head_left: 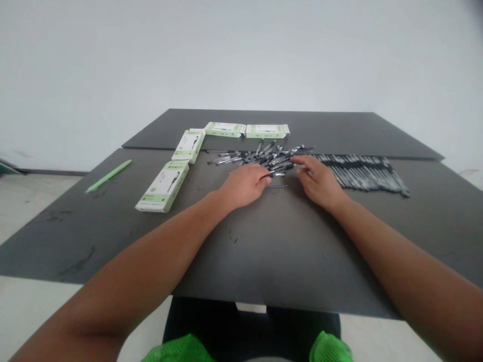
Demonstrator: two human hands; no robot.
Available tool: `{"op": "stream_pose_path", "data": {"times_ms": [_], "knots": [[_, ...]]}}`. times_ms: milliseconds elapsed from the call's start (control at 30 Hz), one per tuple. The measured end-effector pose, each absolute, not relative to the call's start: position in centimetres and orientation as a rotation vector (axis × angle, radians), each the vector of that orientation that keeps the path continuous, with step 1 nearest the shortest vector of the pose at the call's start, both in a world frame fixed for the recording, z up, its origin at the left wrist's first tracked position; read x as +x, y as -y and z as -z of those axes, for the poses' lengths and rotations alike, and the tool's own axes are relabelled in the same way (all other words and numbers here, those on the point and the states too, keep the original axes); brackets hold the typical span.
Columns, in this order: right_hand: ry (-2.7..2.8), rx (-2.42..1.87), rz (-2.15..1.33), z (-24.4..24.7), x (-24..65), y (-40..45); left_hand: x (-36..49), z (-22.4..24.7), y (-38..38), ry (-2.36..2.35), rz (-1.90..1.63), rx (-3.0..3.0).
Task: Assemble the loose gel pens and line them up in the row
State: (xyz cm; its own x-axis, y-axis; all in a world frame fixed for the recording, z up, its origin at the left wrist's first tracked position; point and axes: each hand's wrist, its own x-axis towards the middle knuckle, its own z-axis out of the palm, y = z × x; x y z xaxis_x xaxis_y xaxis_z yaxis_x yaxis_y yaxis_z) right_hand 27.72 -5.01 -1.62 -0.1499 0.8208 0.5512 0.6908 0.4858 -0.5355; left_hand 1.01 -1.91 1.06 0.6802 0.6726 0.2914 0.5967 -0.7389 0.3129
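Black and clear plastic pens, loose: one jumbled pile, mid-table, just beyond the hands, pens pointing every which way.

Pens, ordered: one row, right of the pile, laid side by side at a common slant; I judge this keeps each one distinct and apart from the heap.

Left hand: at the pile's near edge, thumb and fingers closed on what I read as one pen, its end jutting rightward; a light pinch would suit so thin a barrel.

Right hand: between pile and row, fingers parted and half curled, forefinger at the pile's right edge; I see nothing gripped.

Thin rod: one, lying near the pile; too small for me to identify.

Boxes, white and green: four, two at left, two at far side, nearly end to end; presumably set there to stay out of the hands' way.

Green stick: one, far left, well apart.

Dark table: beneath everything.
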Motion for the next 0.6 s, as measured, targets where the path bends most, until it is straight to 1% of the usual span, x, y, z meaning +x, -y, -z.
{"op": "stream_pose_path", "data": {"times_ms": [267, 600], "knots": [[2.197, -1.099, -0.208, 1.90, 27.05, 4.81, 0.97, -1.06, 1.65, -1.159, -0.672, 2.655], [2.242, -1.106, -0.189, 2.16, 26.98, 4.56, 1.02, -0.96, 1.61, -1.151, -0.682, 2.650]]}}
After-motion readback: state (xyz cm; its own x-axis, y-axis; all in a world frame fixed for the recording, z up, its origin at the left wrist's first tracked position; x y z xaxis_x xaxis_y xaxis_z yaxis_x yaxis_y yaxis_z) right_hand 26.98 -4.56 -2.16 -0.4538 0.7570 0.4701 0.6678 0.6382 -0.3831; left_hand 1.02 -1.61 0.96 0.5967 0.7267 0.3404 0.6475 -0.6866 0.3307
